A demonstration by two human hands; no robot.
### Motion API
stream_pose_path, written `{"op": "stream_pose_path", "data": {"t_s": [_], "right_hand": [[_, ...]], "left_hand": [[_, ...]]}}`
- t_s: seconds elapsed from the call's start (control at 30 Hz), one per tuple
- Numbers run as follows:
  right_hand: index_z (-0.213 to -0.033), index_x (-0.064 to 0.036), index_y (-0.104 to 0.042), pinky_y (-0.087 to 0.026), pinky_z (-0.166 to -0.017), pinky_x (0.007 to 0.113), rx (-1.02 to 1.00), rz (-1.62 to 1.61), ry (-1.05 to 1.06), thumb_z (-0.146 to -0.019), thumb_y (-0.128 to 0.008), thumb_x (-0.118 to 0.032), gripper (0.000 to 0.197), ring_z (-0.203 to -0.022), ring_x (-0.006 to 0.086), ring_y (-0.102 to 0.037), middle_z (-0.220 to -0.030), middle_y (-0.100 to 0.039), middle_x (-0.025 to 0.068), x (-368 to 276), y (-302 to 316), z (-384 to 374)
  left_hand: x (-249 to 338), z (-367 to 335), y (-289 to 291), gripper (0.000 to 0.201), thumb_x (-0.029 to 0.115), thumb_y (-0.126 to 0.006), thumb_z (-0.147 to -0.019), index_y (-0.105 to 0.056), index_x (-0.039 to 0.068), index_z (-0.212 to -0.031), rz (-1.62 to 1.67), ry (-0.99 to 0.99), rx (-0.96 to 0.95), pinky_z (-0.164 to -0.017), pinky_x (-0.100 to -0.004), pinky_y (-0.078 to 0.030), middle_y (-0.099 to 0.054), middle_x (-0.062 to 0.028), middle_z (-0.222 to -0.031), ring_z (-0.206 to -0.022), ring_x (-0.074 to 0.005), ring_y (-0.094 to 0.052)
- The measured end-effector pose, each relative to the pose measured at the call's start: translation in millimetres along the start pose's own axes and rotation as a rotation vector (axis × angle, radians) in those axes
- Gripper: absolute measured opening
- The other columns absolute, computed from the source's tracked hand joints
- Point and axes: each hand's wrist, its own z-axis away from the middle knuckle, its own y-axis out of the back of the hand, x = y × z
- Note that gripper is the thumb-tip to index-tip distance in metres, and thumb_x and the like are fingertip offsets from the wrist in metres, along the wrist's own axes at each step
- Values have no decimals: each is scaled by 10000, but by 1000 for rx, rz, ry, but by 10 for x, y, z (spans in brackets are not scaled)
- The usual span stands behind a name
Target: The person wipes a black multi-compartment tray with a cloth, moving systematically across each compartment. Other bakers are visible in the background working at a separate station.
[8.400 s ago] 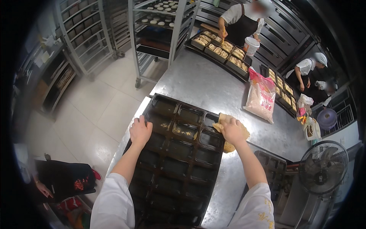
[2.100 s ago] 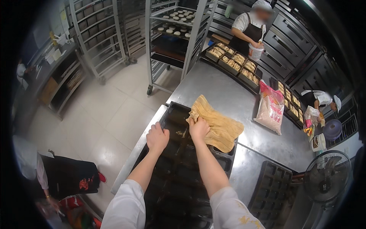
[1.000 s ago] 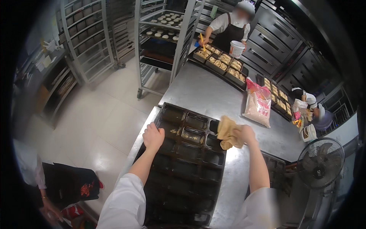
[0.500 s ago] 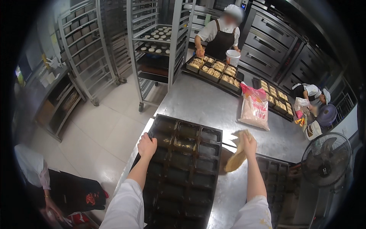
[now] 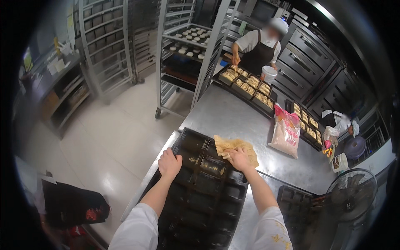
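Note:
A black baking tray with rows of rectangular wells (image 5: 201,181) lies in front of me on the steel table. My left hand (image 5: 170,163) is closed around its left edge near the far corner. Under my right hand (image 5: 239,158) is a crumpled tan cloth (image 5: 226,144), gripped by the fingers and lying over the wells at the far right corner. Yellowish crumbs (image 5: 213,167) show in a couple of the far wells, just left of the cloth. The cloth hides the corner wells beneath it.
On the steel table (image 5: 210,116) stand a pink-and-white plastic bag (image 5: 286,135) and pans of shaped dough (image 5: 246,86). A co-worker in a dark apron (image 5: 257,52) holds a white bucket (image 5: 269,73). Nearby are a rolling rack (image 5: 159,79), a fan (image 5: 353,196) and another dark tray (image 5: 291,200).
My right hand has brought the cloth left, from beside the tray onto its far right wells. My left hand still holds the tray edge. The whole view has shifted slightly.

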Motion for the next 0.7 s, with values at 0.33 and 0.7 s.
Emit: {"op": "stream_pose_path", "data": {"t_s": [0.33,0.7], "right_hand": [[-852,-75,-640,-367,-831,409,-220,246,-73,-846,-533,-331,278,-965,288,-515,-874,-643,87,-100,60,-28],[-901,-90,-634,-366,-880,402,-70,232,-157,-815,-563,-280,221,-1019,264,-492,-946,-644,48,-12,-64,65]], "left_hand": [[-13,-2,-70,483,302,-498,-787,-500,111,-1230,15,-18,-21,-772,-471,-419,-542,-164,-993,-880,-335,-551],[95,19,-94,460,317,-489,-794,-536,150,-1220,-68,-1,53,-824,-463,-382,-524,-206,-1018,-907,-343,-519]]}}
